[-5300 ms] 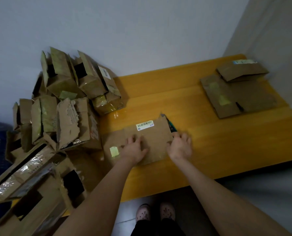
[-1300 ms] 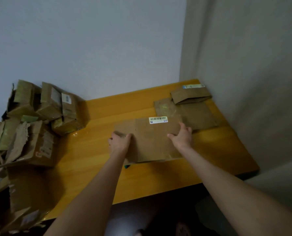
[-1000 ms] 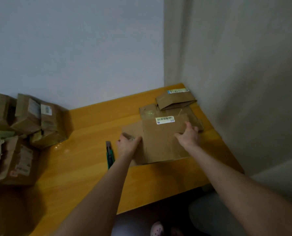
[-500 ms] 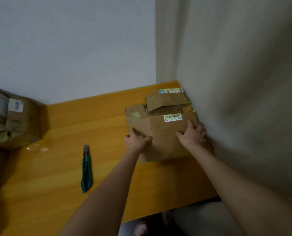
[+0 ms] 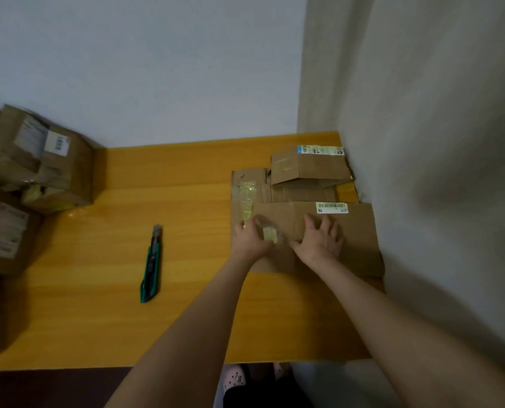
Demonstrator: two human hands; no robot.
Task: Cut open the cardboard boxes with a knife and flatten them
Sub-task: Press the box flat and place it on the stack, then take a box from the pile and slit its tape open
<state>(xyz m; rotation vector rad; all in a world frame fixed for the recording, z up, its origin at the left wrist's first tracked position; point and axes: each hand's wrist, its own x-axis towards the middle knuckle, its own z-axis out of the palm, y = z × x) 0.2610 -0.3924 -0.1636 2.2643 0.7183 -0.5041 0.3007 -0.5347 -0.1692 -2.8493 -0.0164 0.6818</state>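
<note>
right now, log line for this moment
flattened box: atop flat pile | left hand: on its left edge | right hand: flat on it | knife: on table, untouched

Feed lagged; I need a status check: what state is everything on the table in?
Brown cardboard box with barcode label: flattened, under both hands.
Left hand: on its left edge, grip unclear.
Right hand: fingers spread, pressing down.
Green utility knife: lying untouched on yellow wooden table.
Brown box with blue-white label: collapsed, not fully flat.
Brown taped boxes at left: not flattened.
</note>
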